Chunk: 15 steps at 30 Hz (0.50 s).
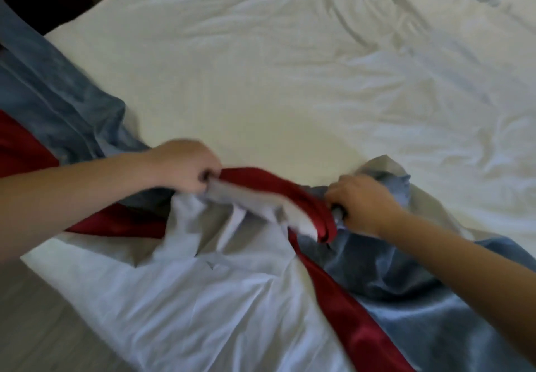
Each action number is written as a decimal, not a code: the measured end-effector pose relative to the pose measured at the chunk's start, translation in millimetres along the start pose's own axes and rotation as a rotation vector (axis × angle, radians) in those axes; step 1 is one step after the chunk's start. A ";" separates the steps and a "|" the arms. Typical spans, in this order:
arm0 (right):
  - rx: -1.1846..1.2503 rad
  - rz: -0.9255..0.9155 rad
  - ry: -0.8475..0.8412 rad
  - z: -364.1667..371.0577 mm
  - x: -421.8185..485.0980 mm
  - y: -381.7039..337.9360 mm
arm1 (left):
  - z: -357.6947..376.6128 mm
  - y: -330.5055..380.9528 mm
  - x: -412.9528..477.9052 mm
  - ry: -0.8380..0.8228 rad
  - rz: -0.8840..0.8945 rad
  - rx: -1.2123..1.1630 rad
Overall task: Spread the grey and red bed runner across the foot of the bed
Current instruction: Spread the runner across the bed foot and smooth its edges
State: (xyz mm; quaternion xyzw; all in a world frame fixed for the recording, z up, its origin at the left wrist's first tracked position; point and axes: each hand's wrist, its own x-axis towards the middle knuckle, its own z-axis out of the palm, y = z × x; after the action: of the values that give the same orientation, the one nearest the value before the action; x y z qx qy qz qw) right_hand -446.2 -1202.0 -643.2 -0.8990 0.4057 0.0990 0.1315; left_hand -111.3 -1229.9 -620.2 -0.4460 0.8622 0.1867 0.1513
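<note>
The grey and red bed runner lies bunched and twisted across the near part of the white bed. Its grey-blue velvet side shows at the left and at the lower right, with a red satin stripe running through both stretches and a pale lining turned up in the middle. My left hand is closed on a gathered fold of red and pale cloth. My right hand grips the same twisted band a little to the right. The cloth between both hands is pulled fairly taut.
The white duvet is wrinkled, most of all toward the far right. The bed's corner points toward the lower left, where grey wooden floor shows. A dark area lies beyond the bed at the top left.
</note>
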 end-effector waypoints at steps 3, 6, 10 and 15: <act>0.032 -0.040 -0.320 13.3 -10.3 -18.2 | 23.6 25.0 -22.5 -0.457 0.005 -0.072; 0.002 -0.090 -0.416 20.6 -17.0 -34.3 | 29.9 42.0 -13.7 -0.447 0.030 -0.151; 0.193 0.085 -0.268 5.7 -5.3 -36.5 | 26.8 57.1 32.3 0.097 -0.068 -0.341; 0.191 0.367 -0.035 5.0 28.4 -21.0 | 49.9 81.0 80.5 0.054 -0.292 -0.536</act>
State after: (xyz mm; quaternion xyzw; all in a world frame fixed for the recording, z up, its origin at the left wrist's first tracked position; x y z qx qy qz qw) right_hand -412.2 -1207.1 -652.7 -0.7917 0.5678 0.0980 0.2031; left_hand -218.3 -1221.4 -683.6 -0.5941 0.7126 0.3720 0.0307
